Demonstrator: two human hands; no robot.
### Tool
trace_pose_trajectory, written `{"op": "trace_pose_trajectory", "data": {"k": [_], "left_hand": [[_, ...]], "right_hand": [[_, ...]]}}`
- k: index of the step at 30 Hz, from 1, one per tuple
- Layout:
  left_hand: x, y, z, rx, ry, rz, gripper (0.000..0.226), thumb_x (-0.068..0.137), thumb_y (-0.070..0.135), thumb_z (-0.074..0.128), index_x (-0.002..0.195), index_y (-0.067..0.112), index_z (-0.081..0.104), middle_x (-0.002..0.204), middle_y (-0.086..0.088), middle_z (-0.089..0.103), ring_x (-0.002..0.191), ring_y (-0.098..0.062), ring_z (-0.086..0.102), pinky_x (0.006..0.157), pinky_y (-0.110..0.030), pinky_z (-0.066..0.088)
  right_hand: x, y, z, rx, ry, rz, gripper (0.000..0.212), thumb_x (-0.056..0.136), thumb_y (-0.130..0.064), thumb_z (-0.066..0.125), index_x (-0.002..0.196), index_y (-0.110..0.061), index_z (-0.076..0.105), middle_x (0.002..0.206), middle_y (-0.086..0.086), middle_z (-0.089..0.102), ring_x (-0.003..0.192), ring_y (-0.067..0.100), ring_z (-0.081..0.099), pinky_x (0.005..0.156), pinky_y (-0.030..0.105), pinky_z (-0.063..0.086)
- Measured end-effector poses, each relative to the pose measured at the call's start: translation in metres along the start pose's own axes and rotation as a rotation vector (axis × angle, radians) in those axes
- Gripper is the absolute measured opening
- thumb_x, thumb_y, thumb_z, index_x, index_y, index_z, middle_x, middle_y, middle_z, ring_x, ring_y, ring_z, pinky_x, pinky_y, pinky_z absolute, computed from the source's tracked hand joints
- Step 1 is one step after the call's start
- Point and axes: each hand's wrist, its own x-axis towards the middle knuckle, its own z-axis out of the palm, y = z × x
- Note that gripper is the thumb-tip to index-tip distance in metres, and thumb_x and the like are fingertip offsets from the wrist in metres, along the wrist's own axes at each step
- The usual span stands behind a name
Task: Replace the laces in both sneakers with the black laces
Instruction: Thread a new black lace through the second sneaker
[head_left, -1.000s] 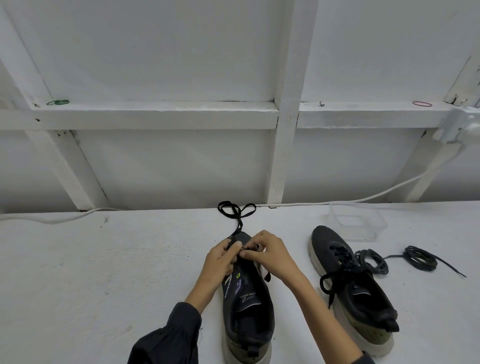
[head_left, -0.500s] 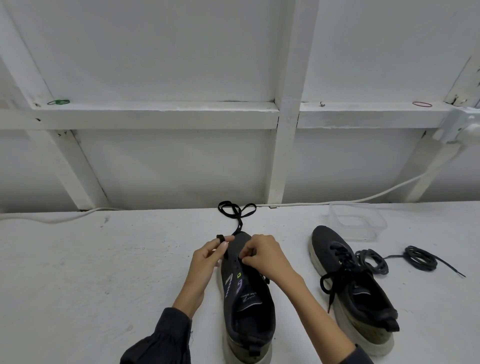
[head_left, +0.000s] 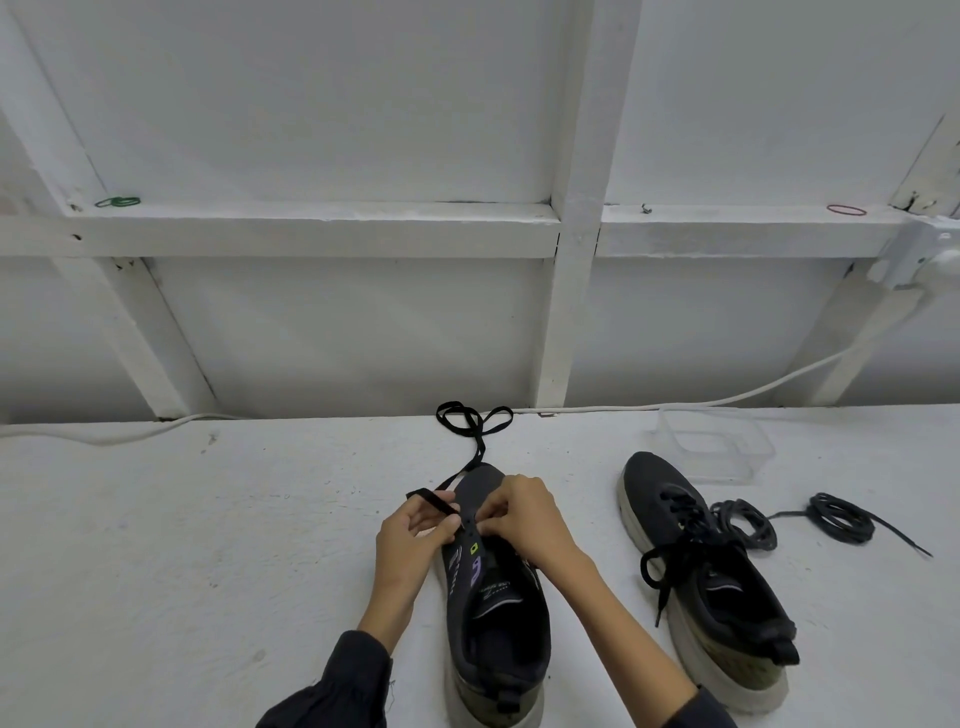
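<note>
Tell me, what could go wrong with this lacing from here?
1. The lace trails past the shoe into crossed loops near the wall. If the left hand, which pinches it, pulls further, the loops could tighten into a knot.
2. The lace is flat, so it may twist at the eyelets, where the right hand holds the shoe.
</note>
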Motion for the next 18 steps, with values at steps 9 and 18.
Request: {"op": "trace_pose_trajectory", "data": {"k": [9, 18], "left_hand": [[-0.002, 0.000, 0.003, 0.006, 0.099, 0.035, 0.012, 0.081, 0.001, 0.074, 0.089, 0.009, 0.070, 0.087, -0.007, 0.074, 0.078, -0.022, 0.073, 0.079, -0.028, 0.056], [-0.005, 0.005, 0.008, 0.190, 0.166, 0.137, 0.014, 0.079, 0.003, 0.076, 0.081, 0.015, 0.070, 0.075, 0.006, 0.073, 0.072, -0.001, 0.069, 0.067, -0.008, 0.049]], "right_hand": [[-0.001, 0.006, 0.003, 0.044, 0.027, -0.011, 0.012, 0.077, -0.018, 0.078, 0.089, -0.014, 0.079, 0.066, -0.017, 0.050, 0.063, 0.000, 0.050, 0.057, 0.011, 0.034], [0.000, 0.012, 0.008, 0.127, 0.048, 0.011, 0.012, 0.072, -0.022, 0.082, 0.082, -0.017, 0.079, 0.074, -0.009, 0.058, 0.072, 0.010, 0.057, 0.066, 0.022, 0.043]]}}
